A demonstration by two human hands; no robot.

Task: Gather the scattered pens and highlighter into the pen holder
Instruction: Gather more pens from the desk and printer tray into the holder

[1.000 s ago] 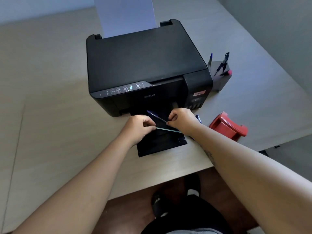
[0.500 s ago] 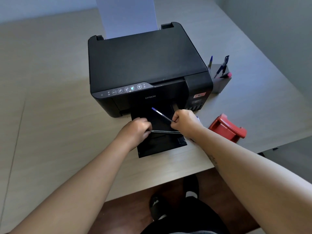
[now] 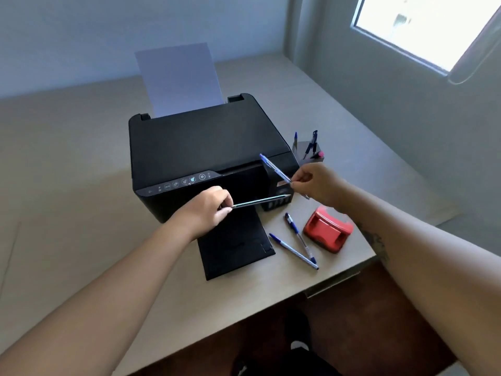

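Pinching a blue-capped pen (image 3: pixel 275 168) near its tip, the right hand (image 3: pixel 317 183) holds it slanted above the black printer (image 3: pixel 200 147), close to the grey pen holder (image 3: pixel 307 151) where other pens already stand. The left hand (image 3: pixel 207 210) grips a slim clear pen (image 3: pixel 260 201) by one end, over the output tray. Two more pens (image 3: pixel 296 246) lie crossed on the table (image 3: pixel 67 185) beside a red hole punch (image 3: pixel 326 229).

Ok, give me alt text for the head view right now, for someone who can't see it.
Each hand pinches one pen above the black printer: the left hand a clear pen, the right hand a blue pen. Two blue pens lie crossed on the desk beside a red hole punch; the pen holder stands behind.
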